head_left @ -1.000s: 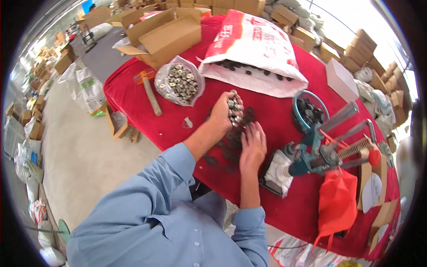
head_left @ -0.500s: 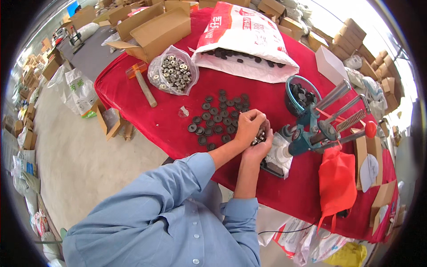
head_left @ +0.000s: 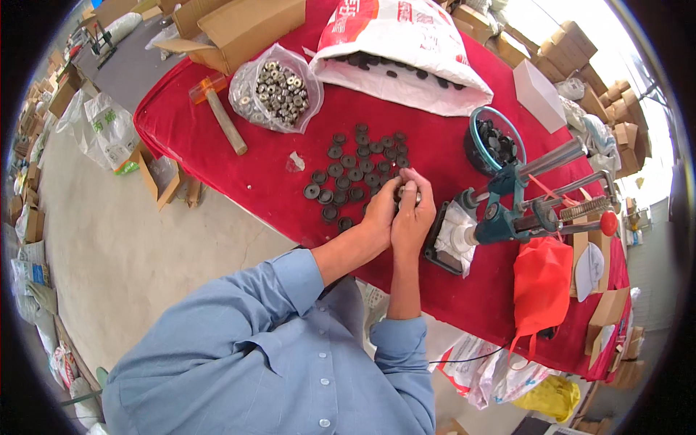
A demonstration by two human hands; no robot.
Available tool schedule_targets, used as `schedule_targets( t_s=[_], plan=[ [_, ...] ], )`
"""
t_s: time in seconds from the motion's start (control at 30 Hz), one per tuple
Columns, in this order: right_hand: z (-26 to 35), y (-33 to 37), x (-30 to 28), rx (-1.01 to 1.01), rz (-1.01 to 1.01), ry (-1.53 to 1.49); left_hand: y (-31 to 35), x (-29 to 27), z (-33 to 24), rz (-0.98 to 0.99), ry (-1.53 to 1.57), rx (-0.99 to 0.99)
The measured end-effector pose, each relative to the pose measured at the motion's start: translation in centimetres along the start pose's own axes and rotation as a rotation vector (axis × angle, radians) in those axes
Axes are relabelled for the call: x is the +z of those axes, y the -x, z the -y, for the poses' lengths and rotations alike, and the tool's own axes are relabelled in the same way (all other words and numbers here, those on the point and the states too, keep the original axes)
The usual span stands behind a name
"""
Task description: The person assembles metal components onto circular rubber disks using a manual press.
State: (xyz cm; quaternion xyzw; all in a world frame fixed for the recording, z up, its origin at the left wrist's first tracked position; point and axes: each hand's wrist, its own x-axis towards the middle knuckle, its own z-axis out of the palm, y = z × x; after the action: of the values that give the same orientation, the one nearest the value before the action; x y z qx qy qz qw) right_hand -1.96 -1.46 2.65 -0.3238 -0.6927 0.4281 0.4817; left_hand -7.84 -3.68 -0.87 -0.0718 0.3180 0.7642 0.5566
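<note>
Meeting low over the red table (head_left: 185,134), the left hand (head_left: 378,212) and right hand (head_left: 415,210) press side by side, fingers curled in, part closed around a few metal pieces (head_left: 401,193) that peek out between them; how many sit in each palm, I cannot tell. Right behind the knuckles, black discs (head_left: 354,175) lie scattered, one by one and flat. Close by on the right stands the press (head_left: 499,221), a white cloth (head_left: 457,225) at its base, a red bag (head_left: 542,283) beyond. Up past it, a blue-rimmed tub (head_left: 473,136) holds black parts. Farther out: a clear bag (head_left: 313,109) of metal parts, the hammer (head_left: 228,125) beside it, a white-and-red sack (head_left: 413,43) gaping open and a carton (head_left: 254,32).
</note>
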Motion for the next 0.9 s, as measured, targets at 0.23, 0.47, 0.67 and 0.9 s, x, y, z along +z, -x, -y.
schedule_targets(
  t_s=[0.23, 0.47, 0.67, 0.9],
  plan=[
    [1.5, 1.2, -1.9, -0.010, -0.072, -0.041, 2.8, 0.9, 2.2, 0.113, 0.333, -0.283],
    [1.8, 4.0, -5.3, -0.047, -0.262, 0.256, 6.9, -1.4, 0.3, 0.036, 0.449, -0.463],
    [-0.9, 7.3, -5.2, 0.056, 0.165, 0.838, 10.8, -7.9, -6.7, 0.040, 0.587, -0.436],
    [-2.0, 9.1, -5.6, -0.041, 0.239, 0.788, 10.4, -14.2, -13.3, 0.056, 0.473, -0.081]
  ],
)
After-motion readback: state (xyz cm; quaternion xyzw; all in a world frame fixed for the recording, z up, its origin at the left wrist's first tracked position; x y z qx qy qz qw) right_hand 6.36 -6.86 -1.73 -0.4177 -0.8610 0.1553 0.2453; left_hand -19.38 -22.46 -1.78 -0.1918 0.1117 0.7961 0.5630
